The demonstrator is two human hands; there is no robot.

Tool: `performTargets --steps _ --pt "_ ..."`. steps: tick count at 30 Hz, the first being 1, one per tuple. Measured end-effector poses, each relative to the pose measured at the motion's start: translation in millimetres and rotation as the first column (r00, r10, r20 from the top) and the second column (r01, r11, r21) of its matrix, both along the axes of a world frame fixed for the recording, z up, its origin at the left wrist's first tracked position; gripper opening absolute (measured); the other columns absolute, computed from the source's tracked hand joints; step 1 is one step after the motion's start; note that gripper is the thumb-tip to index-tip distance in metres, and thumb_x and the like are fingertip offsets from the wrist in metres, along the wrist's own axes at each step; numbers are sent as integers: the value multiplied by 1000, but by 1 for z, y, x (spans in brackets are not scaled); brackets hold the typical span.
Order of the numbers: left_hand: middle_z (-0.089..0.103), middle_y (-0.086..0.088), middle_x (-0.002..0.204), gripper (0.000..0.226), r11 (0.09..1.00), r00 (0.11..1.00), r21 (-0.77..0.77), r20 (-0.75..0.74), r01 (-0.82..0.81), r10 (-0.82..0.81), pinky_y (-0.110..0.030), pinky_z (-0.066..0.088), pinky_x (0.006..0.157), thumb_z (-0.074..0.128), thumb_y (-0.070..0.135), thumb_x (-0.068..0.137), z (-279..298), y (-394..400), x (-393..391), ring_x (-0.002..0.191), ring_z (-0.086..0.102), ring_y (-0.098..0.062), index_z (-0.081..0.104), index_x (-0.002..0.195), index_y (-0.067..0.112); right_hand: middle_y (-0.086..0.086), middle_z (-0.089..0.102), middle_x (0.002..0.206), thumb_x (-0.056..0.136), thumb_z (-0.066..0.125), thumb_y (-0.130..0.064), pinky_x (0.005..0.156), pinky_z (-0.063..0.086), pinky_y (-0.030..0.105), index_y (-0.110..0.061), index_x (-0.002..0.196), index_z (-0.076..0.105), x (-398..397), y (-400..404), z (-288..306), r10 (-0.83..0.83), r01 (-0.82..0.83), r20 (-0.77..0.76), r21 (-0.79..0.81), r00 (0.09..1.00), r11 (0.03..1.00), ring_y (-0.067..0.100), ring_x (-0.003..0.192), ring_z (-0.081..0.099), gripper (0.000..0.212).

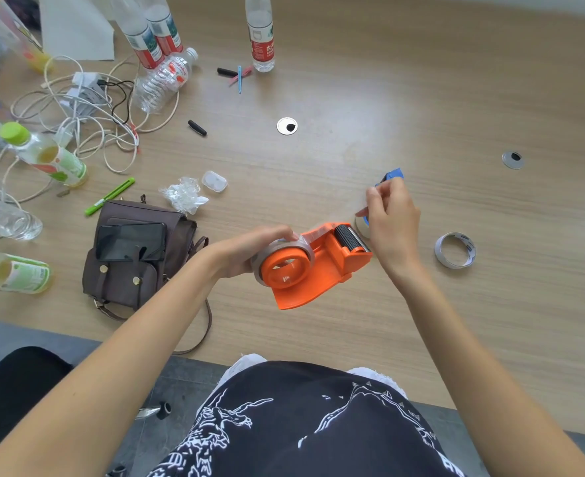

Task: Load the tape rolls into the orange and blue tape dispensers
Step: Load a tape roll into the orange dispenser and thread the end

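The orange tape dispenser [322,270] is tilted just above the table near its front edge. A clear tape roll [267,251] sits on its round hub. My left hand [249,251] grips the roll and the dispenser from the left, fingers over the top of the roll. My right hand [392,222] pinches the free end of the clear tape, drawn from the roll over the black roller [349,237]. The blue dispenser [395,175] lies behind my right hand, mostly hidden. A white tape roll [455,250] lies on the table to the right.
A brown bag [129,270] with a phone [131,241] on it lies left of the orange dispenser. Bottles, tangled cables, a green pen [110,196] and crumpled plastic [184,194] crowd the left side. Two round cable holes [287,126] sit farther back.
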State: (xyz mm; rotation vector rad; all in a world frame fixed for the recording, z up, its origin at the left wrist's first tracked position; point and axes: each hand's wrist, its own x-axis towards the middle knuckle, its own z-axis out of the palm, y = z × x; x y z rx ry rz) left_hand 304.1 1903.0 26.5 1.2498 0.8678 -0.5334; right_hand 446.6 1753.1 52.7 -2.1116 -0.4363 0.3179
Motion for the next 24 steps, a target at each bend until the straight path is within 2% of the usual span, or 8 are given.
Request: performTargets --steps 2,4,8,12,16,21,22,24 --pt "69 -2 80 37 1000 1000 17 8 -12 12 -29 49 67 58 45 70 -1 -1 1 70 63 -16 64 95 18 14 57 66 92 45 -5 60 33 7 -8 106 50 2 -2 7 46 -47 65 25 997 999 18 63 52 15" --pt "69 -2 81 38 1000 1000 25 20 -8 8 -29 49 67 58 45 70 0 0 2 71 63 -16 64 97 19 20 53 63 89 42 -1 57 35 13 -11 105 52 3 -4 11 117 -120 92 31 989 992 23 58 49 21" --pt "68 -4 86 41 1000 999 6 38 17 -17 -30 48 67 57 44 71 3 0 4 73 63 -17 63 102 18 11 49 62 91 41 2 46 44 19 -11 89 62 3 -8 17 133 -130 -30 83 991 988 6 41 51 25" --pt "69 -4 87 43 1000 999 2 28 18 -18 -28 50 65 57 43 71 3 -2 3 74 64 -17 62 104 17 5 59 62 90 56 -5 53 49 20 -12 83 67 6 -11 21 97 -81 -147 109 984 991 7 47 60 15" --pt "69 -2 80 37 1000 1000 -4 29 -2 2 -27 49 62 56 41 70 6 -5 2 69 64 -15 64 97 18 -6 62 60 77 77 -23 57 44 12 -15 74 69 5 -11 19 71 -66 -127 40 989 997 1 52 56 11" --pt "69 -5 88 45 999 999 -40 25 29 -28 -29 50 67 57 42 70 8 -6 0 76 64 -18 63 106 16 -2 59 64 71 77 -13 55 42 8 -12 76 65 -3 -13 14 -20 15 -136 -39 991 999 -1 53 54 13" --pt "69 -6 89 45 998 999 -44 23 36 -35 -29 49 69 57 42 70 9 -5 -1 77 63 -18 63 106 16 -2 59 66 70 77 -12 60 47 13 -13 76 64 -4 -14 13 -28 22 -164 -40 986 999 1 57 56 14" --pt "69 -5 88 43 998 999 -48 19 46 -45 -30 48 71 57 42 70 10 -5 -3 77 63 -18 64 104 17 -2 56 68 67 78 -11 71 55 32 -14 78 63 -6 -16 13 -41 32 -220 -42 975 999 20 69 64 18"
